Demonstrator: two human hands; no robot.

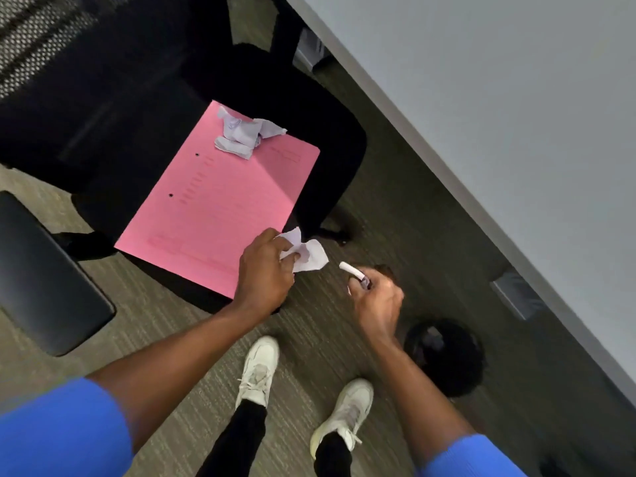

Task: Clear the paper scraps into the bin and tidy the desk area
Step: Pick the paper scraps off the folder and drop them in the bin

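Observation:
A pink folder (pixel 220 204) lies on the seat of a black office chair (pixel 309 108). Crumpled white paper scraps (pixel 242 134) sit on the folder's far end. My left hand (pixel 263 270) is at the folder's near right corner, shut on a crumpled white paper scrap (pixel 309 254). My right hand (pixel 375 301) is just to the right, above the carpet, closed around a small rolled white scrap (pixel 351 270) that sticks out of the fist. A round black bin (pixel 444 356) stands on the floor below my right hand, with some paper visible inside.
A grey desk top (pixel 499 98) runs along the right, with a desk leg foot (pixel 516 294) on the carpet. The chair's armrest (pixel 44 277) is at the left. My white shoes (pixel 258 370) stand on the carpet near the bin.

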